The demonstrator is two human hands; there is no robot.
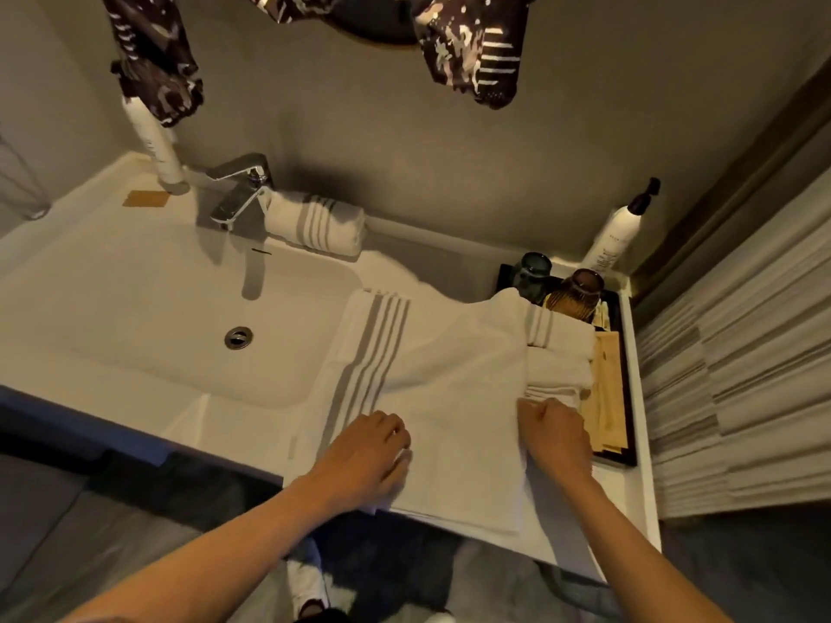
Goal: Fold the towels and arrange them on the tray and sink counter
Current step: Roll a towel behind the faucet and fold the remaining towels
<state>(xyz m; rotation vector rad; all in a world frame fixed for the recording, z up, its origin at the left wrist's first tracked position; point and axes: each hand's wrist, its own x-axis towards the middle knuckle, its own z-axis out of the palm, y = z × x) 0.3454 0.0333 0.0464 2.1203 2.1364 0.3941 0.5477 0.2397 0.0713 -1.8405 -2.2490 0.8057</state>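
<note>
Head view: a white striped towel (431, 397) lies spread flat on the sink counter (135, 245), to the right of the basin and partly draped over its right edge, presumably because the bare counter gives a flat bed for folding. Its far right corner rides up over the folded towels (560, 353) already stacked on the black tray (627, 397) at the right end, beside two dark glasses (557, 281). A rolled towel (314, 222) sits by the faucet (238, 191) at the far edge — that one looks finished and placed. The left hand (364, 456) rests palm-down on the near part of the spread towel, fingers curled loosely together and pressing the cloth, which lies directly under them; it seems to pin the fabric. The right hand (557, 433) is at the towel's right edge, fingers bunched and apparently pinching cloth — whether a fold is truly clamped between them I cannot tell. I judge a fold across the towel is being set up.
</note>
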